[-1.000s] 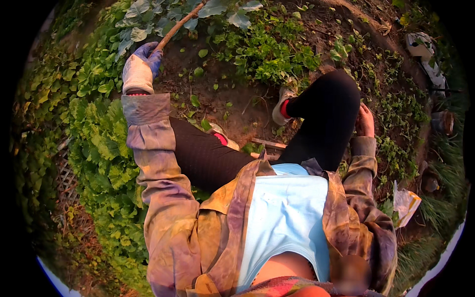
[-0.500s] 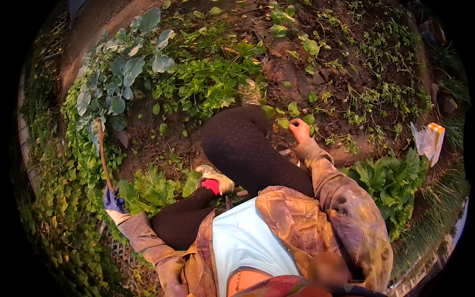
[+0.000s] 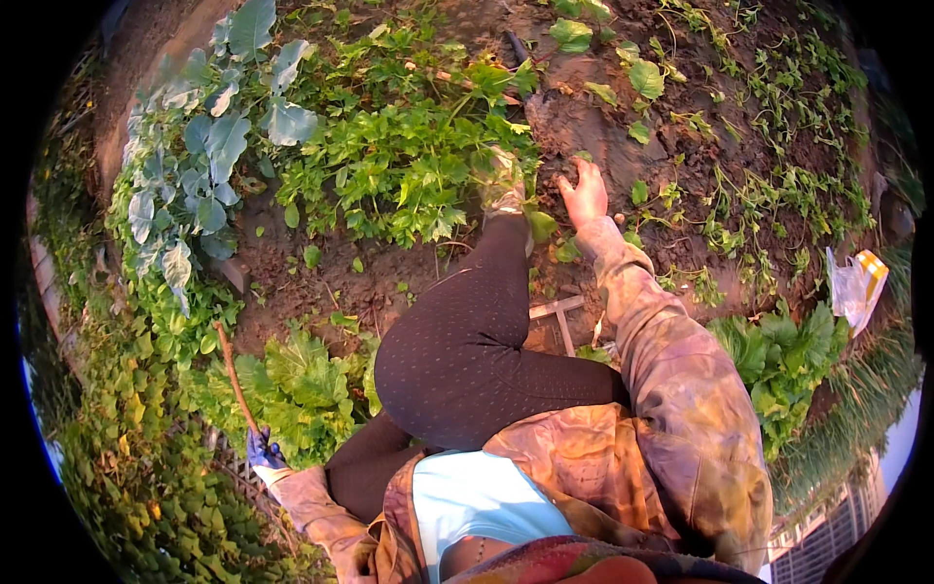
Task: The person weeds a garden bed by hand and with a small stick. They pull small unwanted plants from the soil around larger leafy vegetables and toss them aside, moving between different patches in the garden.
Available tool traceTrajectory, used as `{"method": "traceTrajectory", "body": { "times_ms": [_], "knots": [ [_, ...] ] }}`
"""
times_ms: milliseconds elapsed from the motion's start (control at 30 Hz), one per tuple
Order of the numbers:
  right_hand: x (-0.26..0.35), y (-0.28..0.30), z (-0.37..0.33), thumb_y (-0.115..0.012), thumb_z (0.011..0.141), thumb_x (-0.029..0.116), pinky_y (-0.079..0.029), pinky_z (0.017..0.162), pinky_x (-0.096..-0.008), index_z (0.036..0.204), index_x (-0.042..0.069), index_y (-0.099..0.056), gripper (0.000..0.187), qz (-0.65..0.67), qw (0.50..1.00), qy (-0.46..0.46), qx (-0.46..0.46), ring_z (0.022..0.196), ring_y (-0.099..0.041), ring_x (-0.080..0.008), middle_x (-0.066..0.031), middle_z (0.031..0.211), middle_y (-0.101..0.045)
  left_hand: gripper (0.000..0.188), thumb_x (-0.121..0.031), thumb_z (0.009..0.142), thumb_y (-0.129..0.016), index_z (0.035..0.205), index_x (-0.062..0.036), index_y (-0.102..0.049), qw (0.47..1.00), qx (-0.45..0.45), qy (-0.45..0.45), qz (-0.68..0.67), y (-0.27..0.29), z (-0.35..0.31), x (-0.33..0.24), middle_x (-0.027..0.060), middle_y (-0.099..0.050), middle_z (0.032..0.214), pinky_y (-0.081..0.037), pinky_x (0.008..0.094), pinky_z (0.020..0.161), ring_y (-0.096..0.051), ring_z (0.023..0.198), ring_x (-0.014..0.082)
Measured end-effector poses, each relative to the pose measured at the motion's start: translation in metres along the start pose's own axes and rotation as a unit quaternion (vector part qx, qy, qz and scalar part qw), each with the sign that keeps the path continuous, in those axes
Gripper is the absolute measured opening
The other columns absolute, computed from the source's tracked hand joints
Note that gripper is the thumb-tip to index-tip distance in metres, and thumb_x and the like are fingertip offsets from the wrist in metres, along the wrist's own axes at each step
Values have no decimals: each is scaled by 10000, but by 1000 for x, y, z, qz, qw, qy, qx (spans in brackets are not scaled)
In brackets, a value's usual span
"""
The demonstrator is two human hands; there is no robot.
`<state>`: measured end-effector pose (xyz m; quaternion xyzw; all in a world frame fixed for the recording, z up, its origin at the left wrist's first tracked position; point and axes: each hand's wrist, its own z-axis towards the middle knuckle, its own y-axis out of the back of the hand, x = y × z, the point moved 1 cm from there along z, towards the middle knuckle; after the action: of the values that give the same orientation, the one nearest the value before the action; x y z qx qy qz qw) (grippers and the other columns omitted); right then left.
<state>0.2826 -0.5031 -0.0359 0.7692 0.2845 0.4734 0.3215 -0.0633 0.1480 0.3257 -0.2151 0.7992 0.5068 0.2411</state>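
Note:
My left hand point(image 3: 264, 451), in a blue glove, is closed round the lower end of a thin brown wooden stick point(image 3: 236, 380). The stick leans up and away in front of leafy green plants. My bare right hand point(image 3: 585, 195) reaches out over the dark soil point(image 3: 564, 127), its thumb and fingers apart. Nothing shows in its grasp. A bit of green leaf point(image 3: 582, 156) lies by its fingertips, and a small leafy seedling point(image 3: 639, 192) grows to its right.
Bushy green plants point(image 3: 389, 175) and blue-green broad-leaved plants point(image 3: 219, 146) grow ahead and left. My shoe point(image 3: 503, 182) is among the stems. Low wilted vines point(image 3: 778, 195) cover soil on the right, near a clear plastic bag point(image 3: 851, 292). A pale wooden piece point(image 3: 559, 311) lies beside my leg.
My right hand has moved farther forward over the soil, and its fingers have spread from a pinch. My left hand has shifted down and slightly right with the stick. My leg has straightened forward.

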Motion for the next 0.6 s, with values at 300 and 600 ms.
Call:
{"method": "traceTrajectory", "body": {
  "times_ms": [300, 600],
  "knots": [
    [37, -41, 90, -702, 735, 234, -492, 836, -415, 1222, 86, -494, 550, -183, 981, 55, 34, 999, -590, -312, -123, 1116, -571, 374, -204, 929, -567, 1279, -81, -516, 1000, -6, 3, 8, -2, 6, 6, 88, -669, 936, -290, 200, 372, -395, 423, 73],
    [-33, 52, 83, -615, 840, 47, -484, 773, -249, 1130, -41, -599, 304, 378, 920, -50, 94, 874, -603, -110, -50, 1008, -659, 365, -209, 927, -573, 1265, -79, -523, 1000, 6, 8, 17, -7, 13, 2, 83, -670, 916, -288, 196, 370, -402, 421, 73]
  ]
}}
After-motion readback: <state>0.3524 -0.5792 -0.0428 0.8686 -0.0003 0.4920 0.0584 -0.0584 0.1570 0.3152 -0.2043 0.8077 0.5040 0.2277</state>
